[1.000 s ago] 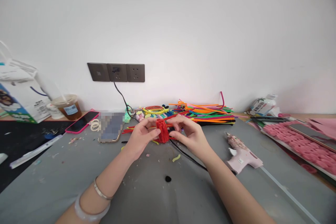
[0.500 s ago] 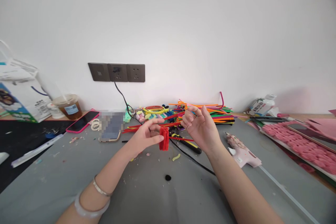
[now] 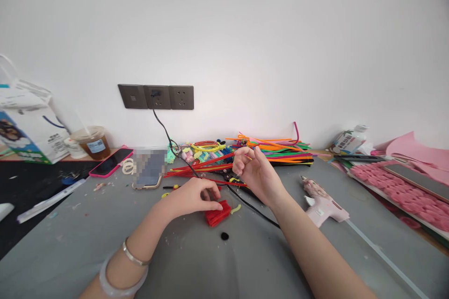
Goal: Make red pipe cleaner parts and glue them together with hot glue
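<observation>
Now lowering the left hand (image 3: 194, 198) to the counter (image 3: 182, 261), touching the top of the red bundle (image 3: 217, 217) with the thumb and curling the fingers a bit apart from it. Not showing for sure whether pinching the bundle or letting go. Half a second ago, holding that bundle up in the air; now tipping it down low, on the counter or just above it. Keeping the right hand (image 3: 257, 171) up, behind and to the right of it, bending the fingers loosely and pinching nothing that shows. So probably resting the bundle and using only one hand on it.

Farther out, seeing a big white bag (image 3: 35, 126) at the far left and a puffy pink mat (image 3: 377, 180) at the far right. Also seeing a messy pile of fuzzy sticks (image 3: 280, 154) at the back, a pink glue gun (image 3: 324, 205) at the right, and a cup of brown drink (image 3: 95, 142) at the left. Maybe getting in the way, finding a black cord (image 3: 252, 208) running behind the bundle. Closer in, spotting a yellow scrap (image 3: 236, 209) just beside it and a little black dot (image 3: 225, 236) just in front.
</observation>
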{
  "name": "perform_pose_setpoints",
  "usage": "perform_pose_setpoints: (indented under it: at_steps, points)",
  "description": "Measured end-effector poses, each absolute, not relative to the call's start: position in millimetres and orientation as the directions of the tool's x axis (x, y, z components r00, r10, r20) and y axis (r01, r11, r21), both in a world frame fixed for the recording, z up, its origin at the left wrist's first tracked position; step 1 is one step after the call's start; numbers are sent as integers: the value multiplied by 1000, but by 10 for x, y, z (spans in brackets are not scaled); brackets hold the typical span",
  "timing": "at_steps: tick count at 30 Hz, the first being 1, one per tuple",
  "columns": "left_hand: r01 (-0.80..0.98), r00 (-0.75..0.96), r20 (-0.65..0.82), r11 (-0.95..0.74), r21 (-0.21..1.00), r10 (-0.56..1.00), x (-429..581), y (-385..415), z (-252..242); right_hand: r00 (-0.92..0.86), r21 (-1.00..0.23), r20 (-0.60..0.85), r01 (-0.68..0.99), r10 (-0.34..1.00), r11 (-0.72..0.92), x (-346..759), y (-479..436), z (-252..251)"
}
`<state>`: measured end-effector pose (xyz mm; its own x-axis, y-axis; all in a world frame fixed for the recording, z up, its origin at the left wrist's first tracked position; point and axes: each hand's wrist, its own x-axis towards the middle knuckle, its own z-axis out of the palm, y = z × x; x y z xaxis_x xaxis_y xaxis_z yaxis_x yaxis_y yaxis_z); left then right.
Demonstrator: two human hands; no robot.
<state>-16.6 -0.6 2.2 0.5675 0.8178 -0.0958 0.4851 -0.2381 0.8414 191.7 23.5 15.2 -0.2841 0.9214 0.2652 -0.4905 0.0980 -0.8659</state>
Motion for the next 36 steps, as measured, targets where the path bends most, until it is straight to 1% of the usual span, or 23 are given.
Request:
perform_pose_setpoints:
  at_steps: [3,5,7,10,13,16,19,22,26,28,29,31,32,34,36]
  points:
    - [443,480,33,-275,853,877,-124,-6,48,-336,-886,244,-459,910,69,1875,195,137]
    - [374,399,127,-287,882,908,-81,-9,49,-372,-902,239,-428,897,62,1855,174,124]
    - [298,351,173,-285,911,920,-30,-14,31,-404,-917,245,-391,881,75,1840,163,106]
    - [234,295,182,-255,938,938,35,-18,-15,-426,-932,266,-341,865,119,1823,163,72]
    - [228,255,171,-231,946,952,59,-21,-44,-453,-942,274,-303,848,143,1812,167,44]
    - [265,249,197,-262,928,948,51,-30,-31,-472,-949,273,-275,838,154,1808,165,30]
    - [323,282,253,-340,883,925,41,-38,7,-463,-948,280,-270,841,166,1810,174,19]
    - [342,314,299,-401,850,901,28,-33,40,-443,-947,255,-293,860,130,1820,206,8]
    - [271,289,301,-379,885,909,-18,2,49,-379,-938,154,-345,913,15,1861,268,22]
    - [191,230,305,-350,917,924,-48,27,48,-338,-929,104,-370,935,-30,1902,297,44]
    - [118,192,309,-335,935,931,-63,40,51,-317,-921,79,-386,945,-52,1928,311,56]
    - [-102,140,272,-260,960,952,-93,64,69,-279,-900,35,-427,960,-91,1983,336,79]
    - [-231,130,240,-206,951,962,-109,76,83,-265,-887,21,-450,964,-104,2011,347,88]
    - [-465,135,170,-89,881,976,-147,101,114,-245,-861,13,-495,970,-113,2062,368,105]
    - [-604,116,125,-30,797,985,-190,127,140,-217,-831,35,-548,976,-92,2103,385,122]
